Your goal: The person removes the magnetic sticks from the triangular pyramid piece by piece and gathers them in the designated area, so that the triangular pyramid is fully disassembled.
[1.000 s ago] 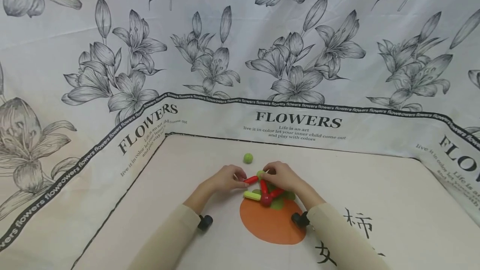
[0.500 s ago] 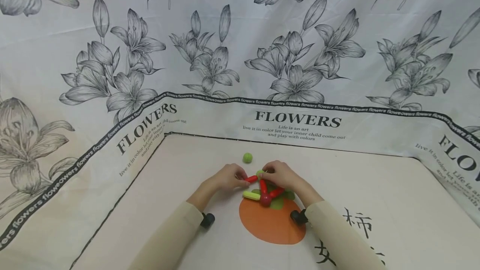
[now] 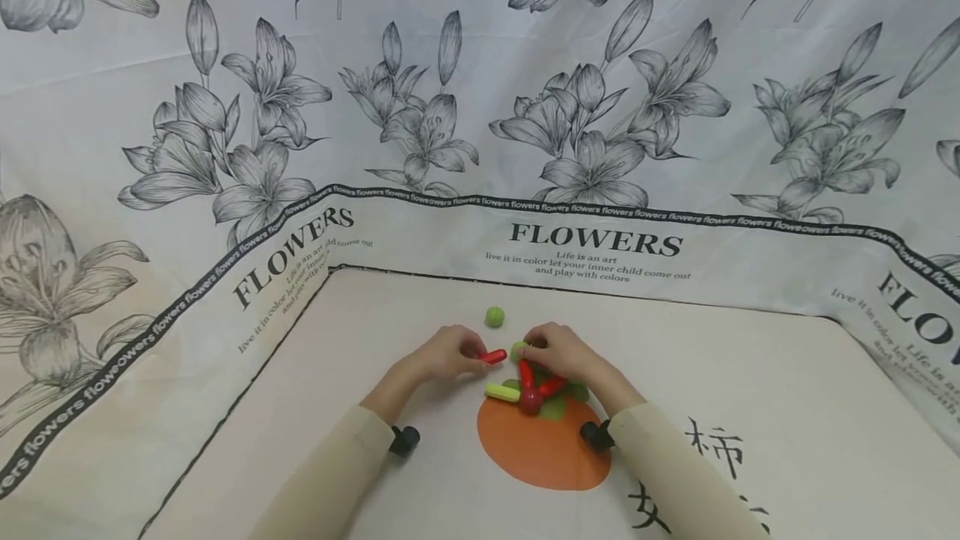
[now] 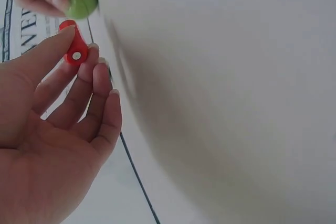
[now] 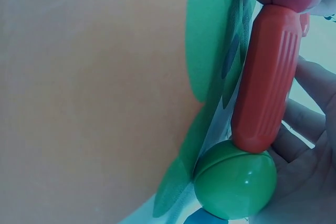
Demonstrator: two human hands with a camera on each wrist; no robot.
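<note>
My left hand pinches a short red magnetic rod between thumb and fingers; its pale round end piece shows in the left wrist view. Just right of it, my right hand holds a green ball at its fingertips. A small gap separates the held rod from this ball. From the green ball a second red rod runs to a dark red ball. Another red rod and a yellow-green rod also branch from the dark red ball.
A loose green ball lies behind the hands. The joined pieces overlap a printed orange persimmon with green leaves on the pale cloth. Black characters are printed at the right. A flower-patterned curtain rises behind.
The red rod in my left hand has shifted slightly left, and a gap now shows between it and the green ball. My right hand and the joined pieces stay nearly in place.
</note>
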